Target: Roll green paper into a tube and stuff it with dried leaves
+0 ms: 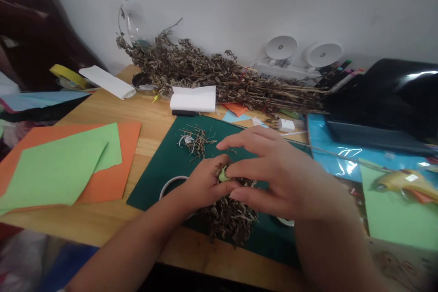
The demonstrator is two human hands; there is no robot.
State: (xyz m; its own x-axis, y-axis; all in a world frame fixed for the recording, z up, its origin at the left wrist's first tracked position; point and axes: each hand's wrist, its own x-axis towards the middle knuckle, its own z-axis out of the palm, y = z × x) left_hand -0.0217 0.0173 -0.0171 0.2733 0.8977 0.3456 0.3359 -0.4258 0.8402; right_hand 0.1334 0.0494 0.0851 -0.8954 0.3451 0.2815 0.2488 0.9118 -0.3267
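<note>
My left hand (210, 182) is wrapped round the top of a bunch of dried brown leaves (234, 219), whose leaves hang toward the table's front edge. A small light green strip (223, 174) shows at the top of the bunch, between my hands. My right hand (273, 169) reaches in from the right; its thumb and one finger are at the strip and bunch, the other fingers spread above. Whether they pinch the strip is partly hidden. A white ring (173, 183) lies beside my left wrist on the green mat (155, 162).
Dry twig scraps (200, 140) lie on the mat. Long dried stalks (205, 70) lie along the wall behind a white paper roll (193, 100). Green paper (61, 164) is at left, a yellow glue gun (405, 180) at right.
</note>
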